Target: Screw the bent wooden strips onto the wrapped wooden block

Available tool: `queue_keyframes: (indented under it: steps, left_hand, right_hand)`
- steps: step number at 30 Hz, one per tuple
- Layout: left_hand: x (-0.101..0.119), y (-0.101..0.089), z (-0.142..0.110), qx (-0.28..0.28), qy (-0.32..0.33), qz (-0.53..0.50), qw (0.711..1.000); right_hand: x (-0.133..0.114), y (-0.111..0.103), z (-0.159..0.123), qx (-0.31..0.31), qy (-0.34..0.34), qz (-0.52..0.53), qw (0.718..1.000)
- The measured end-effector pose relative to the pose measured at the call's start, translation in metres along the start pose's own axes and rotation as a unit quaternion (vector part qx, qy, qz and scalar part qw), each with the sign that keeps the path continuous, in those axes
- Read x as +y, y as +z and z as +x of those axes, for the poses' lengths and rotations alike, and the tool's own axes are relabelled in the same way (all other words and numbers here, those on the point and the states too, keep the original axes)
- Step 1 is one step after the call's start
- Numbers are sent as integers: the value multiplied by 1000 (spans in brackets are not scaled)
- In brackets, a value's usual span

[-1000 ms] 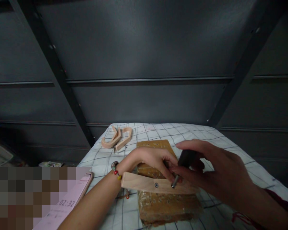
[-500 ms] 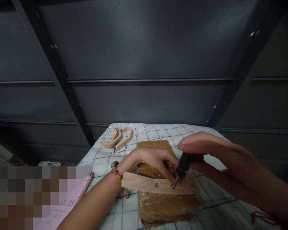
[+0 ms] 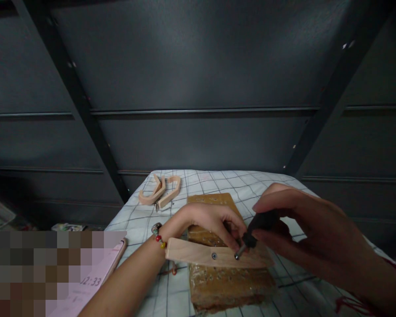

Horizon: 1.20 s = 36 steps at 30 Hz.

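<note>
A pale wooden strip (image 3: pixel 194 254) lies across a brown block wrapped in clear film (image 3: pixel 231 281). One screw (image 3: pixel 214 256) shows its head near the middle of the strip. My right hand (image 3: pixel 303 224) is closed around the black handle of a short screwdriver (image 3: pixel 251 235). Its metal tip meets the strip at a second screw (image 3: pixel 236 256), right of the first. My left hand (image 3: pixel 214 220) rests over the block with fingers curled, gripping the strip close to the tip; part of its grip is hidden.
Bent wooden hooks (image 3: pixel 168 191) lie at the back left on the white checked cloth (image 3: pixel 218 178), small metal bits beside them. A pink-screened phone (image 3: pixel 95 273) is at the front left, partly pixelated. Behind the table stands a dark panelled wall (image 3: pixel 198 141).
My right hand has rolled about the screwdriver, its fingers shifting on the handle, and the handle now leans further right. The left hand and the strip stay in place.
</note>
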<state>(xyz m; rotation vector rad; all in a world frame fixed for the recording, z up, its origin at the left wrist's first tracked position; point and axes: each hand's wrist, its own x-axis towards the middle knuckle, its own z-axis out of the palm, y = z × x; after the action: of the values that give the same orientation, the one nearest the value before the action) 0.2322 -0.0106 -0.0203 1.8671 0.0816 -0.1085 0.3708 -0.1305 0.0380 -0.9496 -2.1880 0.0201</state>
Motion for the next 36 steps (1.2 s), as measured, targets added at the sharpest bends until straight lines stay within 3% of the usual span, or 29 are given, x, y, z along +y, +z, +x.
queue_keyframes:
  steps: [8, 14, 17, 22, 25, 28, 31, 36]
  left_hand:
    - [3, 1, -2, 6, -1, 13, 1000]
    - [1, 0, 0, -13, 34, -5, 999]
    - [0, -2, 0, -18, 43, 7, 999]
    - [1, -1, -2, -4, 21, 5, 1000]
    - [-1, -1, -2, -21, 29, 2, 999]
    - [-4, -1, 0, -34, 28, -1, 999]
    - [-5, -2, 2, -31, 23, -20, 999]
    - [-5, -1, 0, -18, 37, -14, 999]
  right_hand:
    - [-2, 5, 0, 42, 15, -49, 998]
    - [0, 5, 1, 61, 45, -80, 994]
    - [0, 8, 2, 71, 26, -88, 993]
    - [2, 5, 3, 7, -6, -63, 998]
    - [2, -1, 3, -62, -17, -35, 997]
    - [3, -4, 1, -86, -17, -22, 996]
    - [2, -4, -1, -70, -14, -24, 997]
    - [-1, 1, 1, 11, 8, -40, 999]
